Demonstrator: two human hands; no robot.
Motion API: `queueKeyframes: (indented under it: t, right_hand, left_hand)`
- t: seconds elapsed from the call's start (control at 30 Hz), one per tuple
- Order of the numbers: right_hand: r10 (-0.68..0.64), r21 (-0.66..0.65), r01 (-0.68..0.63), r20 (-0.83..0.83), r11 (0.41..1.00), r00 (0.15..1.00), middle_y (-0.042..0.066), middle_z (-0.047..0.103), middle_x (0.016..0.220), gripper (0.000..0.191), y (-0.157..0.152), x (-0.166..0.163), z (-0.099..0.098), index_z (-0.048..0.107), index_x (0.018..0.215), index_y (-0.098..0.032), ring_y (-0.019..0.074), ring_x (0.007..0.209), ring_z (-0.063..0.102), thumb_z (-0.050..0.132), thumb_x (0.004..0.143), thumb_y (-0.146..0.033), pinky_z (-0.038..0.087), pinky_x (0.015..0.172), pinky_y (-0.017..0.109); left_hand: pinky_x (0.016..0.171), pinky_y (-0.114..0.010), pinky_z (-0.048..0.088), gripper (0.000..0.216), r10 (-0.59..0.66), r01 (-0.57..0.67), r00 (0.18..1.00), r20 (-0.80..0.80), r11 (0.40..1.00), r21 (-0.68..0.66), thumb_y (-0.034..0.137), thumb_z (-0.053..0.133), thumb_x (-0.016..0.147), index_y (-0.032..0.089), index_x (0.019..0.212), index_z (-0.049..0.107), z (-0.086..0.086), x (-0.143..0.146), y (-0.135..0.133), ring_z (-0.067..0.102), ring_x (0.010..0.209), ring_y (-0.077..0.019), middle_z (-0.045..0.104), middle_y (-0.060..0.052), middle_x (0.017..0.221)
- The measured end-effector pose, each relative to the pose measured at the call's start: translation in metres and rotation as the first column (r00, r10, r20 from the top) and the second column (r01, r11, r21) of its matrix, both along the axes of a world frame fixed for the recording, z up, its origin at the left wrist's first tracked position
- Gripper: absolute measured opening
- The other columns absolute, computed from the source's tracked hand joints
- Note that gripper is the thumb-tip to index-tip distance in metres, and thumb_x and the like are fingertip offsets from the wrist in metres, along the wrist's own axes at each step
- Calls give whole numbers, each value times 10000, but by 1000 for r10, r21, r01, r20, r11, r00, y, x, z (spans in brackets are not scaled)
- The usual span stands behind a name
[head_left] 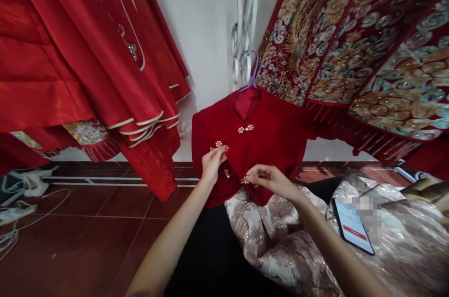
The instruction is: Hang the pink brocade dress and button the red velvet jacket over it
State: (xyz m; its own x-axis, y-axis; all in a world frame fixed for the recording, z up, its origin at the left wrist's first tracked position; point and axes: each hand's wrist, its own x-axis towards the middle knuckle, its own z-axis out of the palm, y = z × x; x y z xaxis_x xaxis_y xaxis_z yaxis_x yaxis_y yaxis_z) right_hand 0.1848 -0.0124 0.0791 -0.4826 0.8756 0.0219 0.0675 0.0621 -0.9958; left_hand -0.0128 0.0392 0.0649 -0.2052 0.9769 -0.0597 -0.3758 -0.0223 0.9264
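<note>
A short red jacket [277, 114] hangs on a purple hanger [253, 70] in front of me. Its neck is joined by a jewelled flower clasp [246, 129], and below that the front edges spread apart. On the left front, my left hand [212, 164] is closed in a pinch on a jewelled clasp piece [219, 144]. Lower down, my right hand [271, 179] pinches another jewelled clasp piece [244, 180] at the opposite front edge. Between the hands, a small ornament [227, 174] dangles on the cloth. My fingertips partly cover both pieces.
Red gowns [115, 63] hang at left, and a heavily embroidered red garment [351, 44] hangs at right. Shiny patterned cloth [277, 250] lies across my lap, with a phone [353, 227] on it. White cables [10, 236] lie on the tiled floor [94, 241].
</note>
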Motion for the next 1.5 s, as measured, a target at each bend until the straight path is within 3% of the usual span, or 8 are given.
queueKeyframes:
  t: [0.17, 0.47, 0.83, 1.0, 1.1, 1.23, 1.4, 1.5]
  right_hand:
    - [120, 8, -122, 124, 992, 985, 38, 655, 842, 275, 1, 20, 12, 641, 880, -155, 131, 775, 593, 674, 762, -402, 469, 746, 284]
    - [248, 5, -261, 296, 965, 922, 37, 668, 855, 269, -4, 58, 39, 644, 863, -166, 145, 810, 607, 648, 782, -422, 457, 762, 287]
    - [-134, 220, 38, 440, 975, 888, 69, 673, 884, 298, -2, 60, 35, 613, 985, -177, 176, 812, 636, 586, 814, -419, 510, 759, 331]
    - [-369, 540, 226, 171, 811, 913, 59, 612, 1146, 300, 22, 34, 53, 587, 1082, -236, 189, 1072, 578, 561, 842, -415, 443, 990, 383]
    - [-410, 631, 364, -79, 685, 909, 68, 544, 1265, 361, 56, 0, 68, 499, 1187, -234, 179, 1208, 497, 490, 882, -428, 372, 1067, 372]
    - [-471, 592, 366, 25, 718, 882, 181, 372, 1420, 587, 92, -46, 84, 355, 1342, -117, 246, 1348, 327, 458, 877, -460, 279, 1112, 401]
    - [-873, 589, 646, 291, 486, 391, 365, 368, 1304, 752, 101, -52, 79, 232, 1341, 118, 419, 1258, 360, 461, 860, -413, 289, 1025, 530]
    - [-924, 724, 577, 251, 378, 290, 311, 452, 1229, 572, 101, -26, 74, 299, 1311, 62, 384, 1174, 433, 361, 889, -319, 349, 958, 515]
  left_hand:
    - [687, -278, 517, 363, -106, 219, 874, -474, 957, 190, 468, 585, 803, 135, 899, 693, 26, 6, 4, 638, 772, -162, 698, -90, 901]
    - [655, -278, 455, 294, 495, 527, 15, -869, 735, 428, 357, 406, 929, 201, 1070, 612, 74, 28, 31, 503, 958, -200, 570, -84, 1011]
    - [1102, -498, 173, 175, 605, 643, 166, -779, 532, 550, 274, 483, 900, 210, 910, 645, 82, 23, 51, 565, 924, -167, 686, -15, 894]
    - [1125, -488, 176, 232, 654, 710, 81, -753, 492, 504, 234, 415, 921, 204, 894, 643, 86, 23, 58, 580, 788, -149, 651, 8, 731]
    - [1102, -463, 229, 284, 688, 747, -52, -724, 508, 429, 193, 361, 921, 181, 908, 644, 90, 24, 61, 590, 766, -157, 646, -13, 722]
    - [914, -421, 400, 322, 595, 734, -310, -742, 645, 210, 229, 357, 913, 95, 996, 637, 96, 26, 59, 628, 773, -201, 678, -116, 853]
    - [770, -394, 401, 298, 220, 359, -666, -713, 932, -47, 83, 407, 828, 20, 902, 688, 104, 14, 58, 643, 859, -291, 679, -239, 893]
    - [891, -456, 338, 302, 97, 190, -615, -782, 981, -28, 101, 441, 810, 29, 953, 697, 110, 0, 72, 581, 1041, -344, 666, -259, 991]
